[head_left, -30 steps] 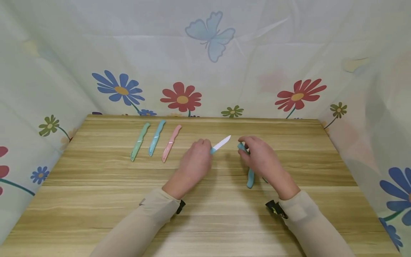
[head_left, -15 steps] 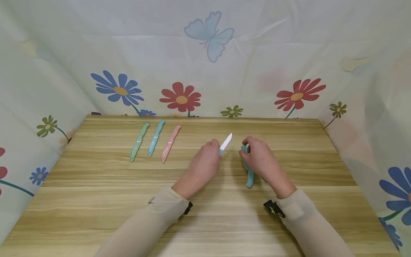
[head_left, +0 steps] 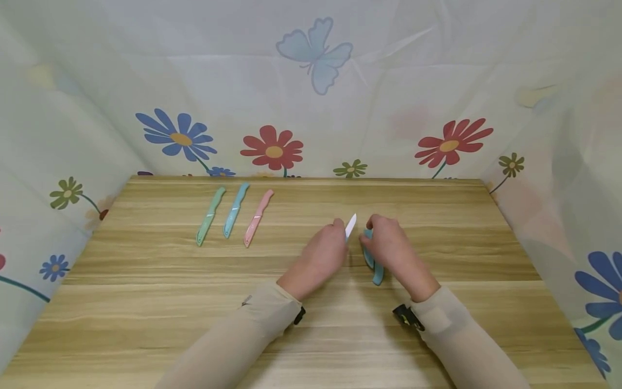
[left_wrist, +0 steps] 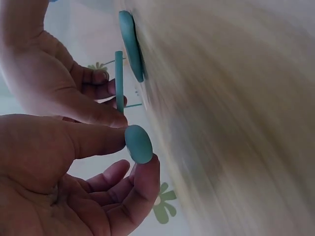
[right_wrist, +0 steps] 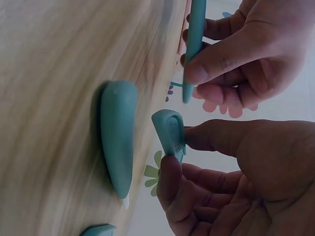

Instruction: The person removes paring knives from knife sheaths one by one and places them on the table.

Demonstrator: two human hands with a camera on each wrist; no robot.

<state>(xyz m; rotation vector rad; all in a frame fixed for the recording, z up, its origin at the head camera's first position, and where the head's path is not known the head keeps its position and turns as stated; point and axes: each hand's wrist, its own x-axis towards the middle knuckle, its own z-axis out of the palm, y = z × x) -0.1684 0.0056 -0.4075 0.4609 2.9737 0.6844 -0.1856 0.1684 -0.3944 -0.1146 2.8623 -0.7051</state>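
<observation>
left hand (head_left: 323,253) moved right | knife (head_left: 351,226) near sheath (right_wrist: 165,130) | table edge (head_left: 413,181) well beyond

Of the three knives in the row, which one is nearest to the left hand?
The pink knife, at the row's right end. The blue knife in the middle and the green knife at the left end lie farther from the left hand.

The station is a curtained tabletop booth (head_left: 398,81): flower-printed sheeting (head_left: 218,81) encloses the wood-grain table (head_left: 146,297) at 9, 12 and 3 o'clock. Building type: indeterminate.
</observation>
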